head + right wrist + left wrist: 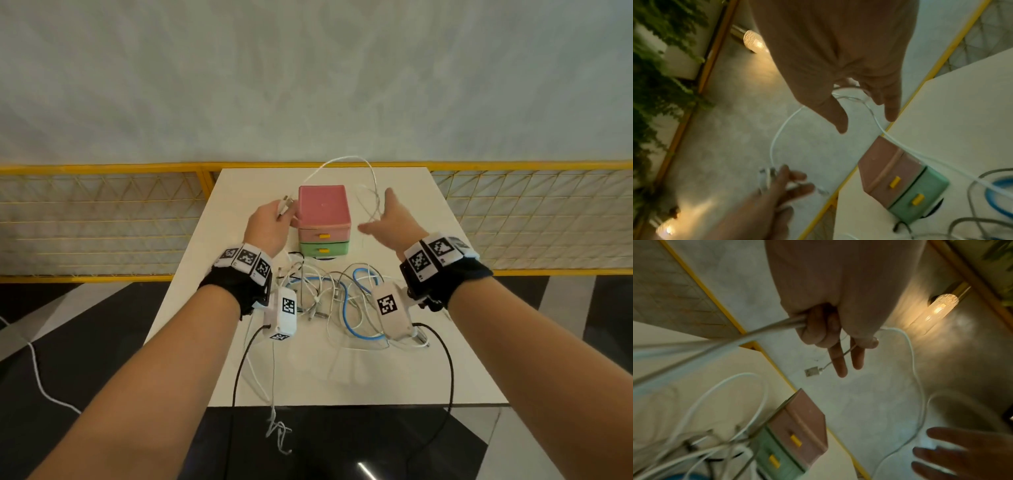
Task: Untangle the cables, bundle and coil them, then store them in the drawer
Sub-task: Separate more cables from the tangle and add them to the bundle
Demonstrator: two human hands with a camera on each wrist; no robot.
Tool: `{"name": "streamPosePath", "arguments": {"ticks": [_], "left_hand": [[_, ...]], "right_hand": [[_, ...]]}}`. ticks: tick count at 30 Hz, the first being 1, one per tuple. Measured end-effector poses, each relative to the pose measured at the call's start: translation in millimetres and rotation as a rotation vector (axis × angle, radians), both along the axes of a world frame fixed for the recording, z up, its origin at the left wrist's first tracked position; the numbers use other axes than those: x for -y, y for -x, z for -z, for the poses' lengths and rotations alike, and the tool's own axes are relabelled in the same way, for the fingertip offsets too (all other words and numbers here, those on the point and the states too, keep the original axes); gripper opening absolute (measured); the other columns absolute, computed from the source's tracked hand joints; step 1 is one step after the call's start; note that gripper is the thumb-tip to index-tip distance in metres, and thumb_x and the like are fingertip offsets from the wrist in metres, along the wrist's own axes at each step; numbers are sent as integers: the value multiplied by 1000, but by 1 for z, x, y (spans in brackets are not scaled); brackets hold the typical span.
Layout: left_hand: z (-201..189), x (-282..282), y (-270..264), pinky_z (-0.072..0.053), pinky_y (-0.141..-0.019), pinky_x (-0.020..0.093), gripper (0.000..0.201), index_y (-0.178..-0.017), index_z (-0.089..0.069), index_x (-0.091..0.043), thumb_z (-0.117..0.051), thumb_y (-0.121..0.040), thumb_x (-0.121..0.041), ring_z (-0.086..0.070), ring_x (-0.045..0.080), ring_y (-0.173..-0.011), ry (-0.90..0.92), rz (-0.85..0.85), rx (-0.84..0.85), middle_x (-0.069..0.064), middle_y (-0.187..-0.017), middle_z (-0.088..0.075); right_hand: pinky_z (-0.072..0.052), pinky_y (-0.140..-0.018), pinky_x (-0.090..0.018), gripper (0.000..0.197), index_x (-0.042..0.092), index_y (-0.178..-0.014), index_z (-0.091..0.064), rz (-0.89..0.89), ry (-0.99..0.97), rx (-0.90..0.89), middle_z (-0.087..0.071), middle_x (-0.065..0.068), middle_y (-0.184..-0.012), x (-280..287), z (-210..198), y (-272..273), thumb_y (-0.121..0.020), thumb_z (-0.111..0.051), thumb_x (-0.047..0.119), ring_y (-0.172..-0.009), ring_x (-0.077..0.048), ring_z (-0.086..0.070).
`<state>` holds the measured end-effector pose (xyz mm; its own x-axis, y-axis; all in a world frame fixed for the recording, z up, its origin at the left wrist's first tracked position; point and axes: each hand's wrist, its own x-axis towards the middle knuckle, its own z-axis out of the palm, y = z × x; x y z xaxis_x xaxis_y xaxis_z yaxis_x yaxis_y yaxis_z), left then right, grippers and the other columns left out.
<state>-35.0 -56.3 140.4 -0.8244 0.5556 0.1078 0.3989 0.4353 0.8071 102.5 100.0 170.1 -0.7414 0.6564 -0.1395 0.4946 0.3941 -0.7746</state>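
My left hand (279, 216) is raised beside the pink and green drawer unit (323, 222) and grips the plug ends of a white cable (346, 158). In the left wrist view the curled fingers (818, 327) clamp the strands while two fingers point straight. The cable arcs over the unit to my right hand (378, 212), which is open with spread fingers (892, 112), the cable running loosely across them. Both drawers are closed, each with a yellow handle (323, 236). A tangle of white, grey and blue cables (335, 298) lies on the white table (428, 370) in front of the unit.
A yellow mesh railing (102, 219) runs behind the table. Some white cable ends hang over the near table edge (277, 428). Black leads from the wrist cameras trail over that edge. The floor beside the table is dark, and a white cord (37, 377) lies on it.
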Motion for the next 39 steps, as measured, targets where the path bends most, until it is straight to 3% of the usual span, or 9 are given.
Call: {"name": "streamPosePath", "arguments": {"ticks": [8, 11, 16, 20, 26, 29, 31, 34, 39], "left_hand": [[-39, 2, -10, -43, -91, 26, 41, -126, -64, -15, -41, -96, 1, -58, 23, -114, -14, 178, -133, 5, -129, -64], [-38, 2, -17, -42, -92, 14, 37, -124, -65, -14, -40, -99, -1, -57, 13, -115, -118, 181, -46, 1, -130, -63], [-40, 3, -24, -46, -96, 20, 33, -118, -66, -15, -41, -100, -5, -56, 28, -119, -300, 119, 82, 0, -123, -67], [-43, 10, -25, -28, -109, 54, 36, -125, -62, -16, -38, -101, -4, -35, 45, -124, -338, 131, 194, 7, -128, -65], [-43, 13, -48, -30, -99, 41, 36, -137, -50, 0, -38, -103, -2, -41, 37, -116, -220, 283, 249, 38, -135, -43], [-43, 13, -56, -53, -63, 14, 37, -136, -50, 2, -37, -101, 3, -68, 1, -67, -285, 314, 255, 43, -130, -40], [-43, 14, -56, -34, -47, 0, 35, -134, -53, 1, -38, -103, -3, -51, -9, -42, -333, 302, 239, 44, -123, -43], [-37, 12, -48, -34, -47, 5, 35, -135, -54, -9, -36, -106, -14, -47, -7, -45, -441, 229, 229, 12, -94, -69], [-38, 9, -35, -26, -43, 17, 41, -140, -27, -46, -36, -106, -24, -27, 3, -45, -613, 149, 283, -2, -65, -36]], "right_hand": [[-3, -110, -63, 119, 26, -148, 16, -45, -262, -97, 18, -15, -154, 32, -5, 7, -72, -76, 22, -145, -32, 6], [9, -106, -68, 90, 32, -147, -18, -45, -493, -80, 20, -14, -154, 39, -15, 12, -74, -69, 25, -143, -32, 21], [-38, -98, -44, 43, 4, -103, -69, -437, -369, 153, -63, -20, -116, 33, -22, 13, -88, -57, 42, -100, -28, -59], [-40, -85, -35, 49, 4, -84, -74, -603, -239, 200, -65, -23, -109, 28, -17, 3, -81, -63, 52, -93, -25, -58], [-51, -80, -37, 38, 5, -90, -63, -385, -48, -274, -70, -5, -90, 31, -11, 7, -84, -65, 43, -83, -17, -65], [-56, -81, -35, 17, 6, -98, -56, -387, 116, -309, -70, -10, -91, 34, 4, 13, -89, -63, 19, -84, -22, -70], [-58, -80, -34, 5, 4, -94, -61, -423, 210, -349, -69, -12, -81, 38, 9, 12, -91, -58, 7, -72, -17, -70], [-59, -78, -31, 10, -4, -93, -64, -432, 275, -348, -68, -10, -74, 42, 15, 11, -90, -58, 2, -65, -14, -68], [-55, -84, -42, 13, -4, -94, -66, -565, 275, -296, -69, -10, -74, 53, 19, 10, -91, -57, 5, -70, -21, -68]]}}
